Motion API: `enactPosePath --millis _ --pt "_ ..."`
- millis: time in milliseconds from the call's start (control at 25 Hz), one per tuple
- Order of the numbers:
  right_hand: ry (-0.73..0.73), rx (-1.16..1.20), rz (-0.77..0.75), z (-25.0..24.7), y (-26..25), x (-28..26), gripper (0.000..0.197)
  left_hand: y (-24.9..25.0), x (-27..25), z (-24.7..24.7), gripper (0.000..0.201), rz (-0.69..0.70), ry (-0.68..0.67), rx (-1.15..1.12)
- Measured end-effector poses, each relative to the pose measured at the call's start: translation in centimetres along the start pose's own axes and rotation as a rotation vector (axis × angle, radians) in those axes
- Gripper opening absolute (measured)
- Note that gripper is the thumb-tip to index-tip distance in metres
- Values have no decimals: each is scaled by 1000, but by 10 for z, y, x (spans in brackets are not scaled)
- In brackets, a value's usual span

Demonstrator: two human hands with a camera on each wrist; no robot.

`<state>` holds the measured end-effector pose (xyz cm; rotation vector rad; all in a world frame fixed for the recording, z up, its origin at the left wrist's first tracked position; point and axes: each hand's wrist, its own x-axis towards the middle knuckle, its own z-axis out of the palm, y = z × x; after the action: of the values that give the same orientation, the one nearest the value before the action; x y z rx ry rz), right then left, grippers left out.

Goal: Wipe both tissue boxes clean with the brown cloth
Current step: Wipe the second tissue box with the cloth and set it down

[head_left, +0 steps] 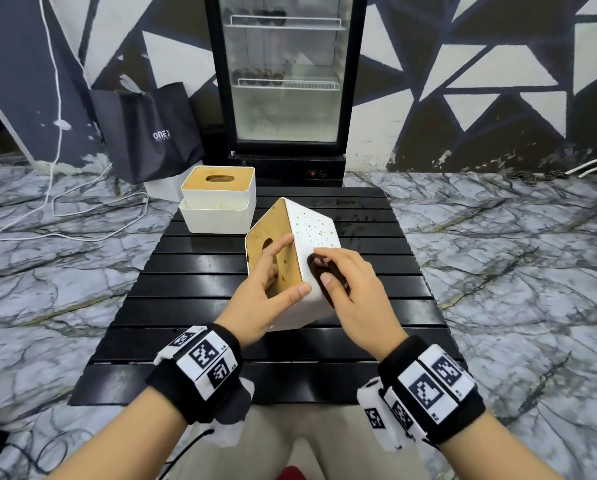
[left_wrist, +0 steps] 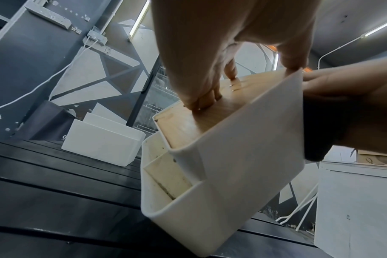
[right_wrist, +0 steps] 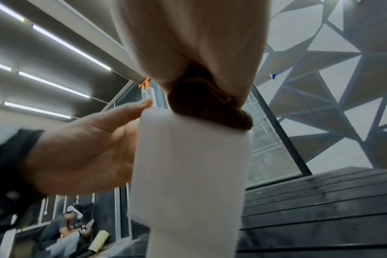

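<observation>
A white tissue box [head_left: 319,230] with a wooden slotted lid stands tilted on the black slatted table [head_left: 193,299], lid facing left. My left hand [head_left: 269,282] grips it, fingers hooked into the lid's slot [left_wrist: 201,103] and thumb on the white rim. My right hand [head_left: 349,285] holds the bunched brown cloth [head_left: 319,268] and presses it on the box's white side [right_wrist: 188,174], just below the perforated bottom face. The cloth [right_wrist: 201,104] bulges out under the right palm. The second tissue box [head_left: 217,202], upright in a white tray, sits at the table's back left corner.
A glass-door fridge [head_left: 286,81] stands behind the table. A black paper bag [head_left: 148,133] leans on the wall at left, with white cables [head_left: 58,202] on the marble floor. Another person [right_wrist: 71,223] sits far off in the right wrist view.
</observation>
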<state>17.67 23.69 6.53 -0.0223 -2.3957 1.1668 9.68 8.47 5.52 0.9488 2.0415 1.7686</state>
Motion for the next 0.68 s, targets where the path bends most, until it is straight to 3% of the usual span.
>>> enactPosePath --millis 240,480,680 --pt "-33 -4 -97 8 -1 -9 35 -4 -4 -8 73 -26 -13 -13" --pt "-6 -10 -41 12 -6 4 34 0 -3 -7 73 -33 -1 8" --pt "-20 -7 -142 13 -4 -10 34 0 -9 -11 71 -31 19 34"
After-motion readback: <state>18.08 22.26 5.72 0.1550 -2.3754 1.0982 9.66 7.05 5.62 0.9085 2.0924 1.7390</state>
